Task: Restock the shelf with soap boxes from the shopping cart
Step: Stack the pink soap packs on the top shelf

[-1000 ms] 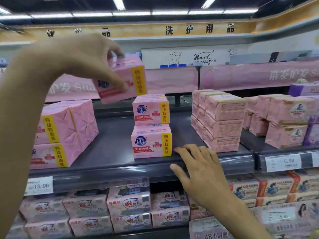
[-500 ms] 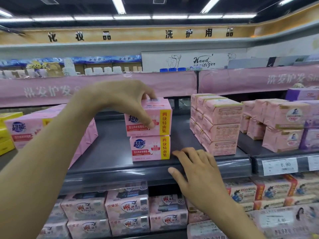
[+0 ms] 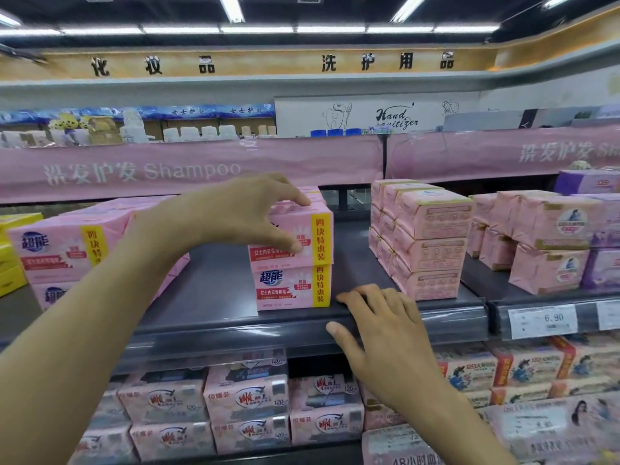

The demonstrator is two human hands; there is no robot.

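head view. we see the left hand (image 3: 241,216) reaching in from the left and grasping the top soap box (image 3: 302,229): the thumb presses the printed front face, the forefinger hooks over the far upper edge, and the other fingers are hidden behind the hand. the top soap box is pink with a yellow band down its right side. it sits level on the lower soap box (image 3: 292,286) of the same kind, with their front faces nearly flush. together they form a two-high pile near the front of the grey shelf (image 3: 208,297), roughly at its middle. behind the top box we make out the edge of another pink box, though too little shows to say more.

the right hand (image 3: 385,337) grasps nothing. its fingers lie spread and slightly bent on the front lip of the shelf, just right of the lower soap box, and the thumb rests against the front rail below.

to the left, apart from the pile, stands a larger stack of pink boxes (image 3: 67,250) turned at an angle, with yellow packs (image 3: 13,250) at the far left edge. to the right we note wrapped pink bars (image 3: 429,236) stacked three high, and farther right more wrapped packs beside purple packs (image 3: 600,263). a price tag (image 3: 543,320) reading 6.90 hangs on the rail of the neighbouring shelf. a pink banner (image 3: 188,166) marked "shampoo" runs above, and rows of pink packs (image 3: 248,404) fill the level below.
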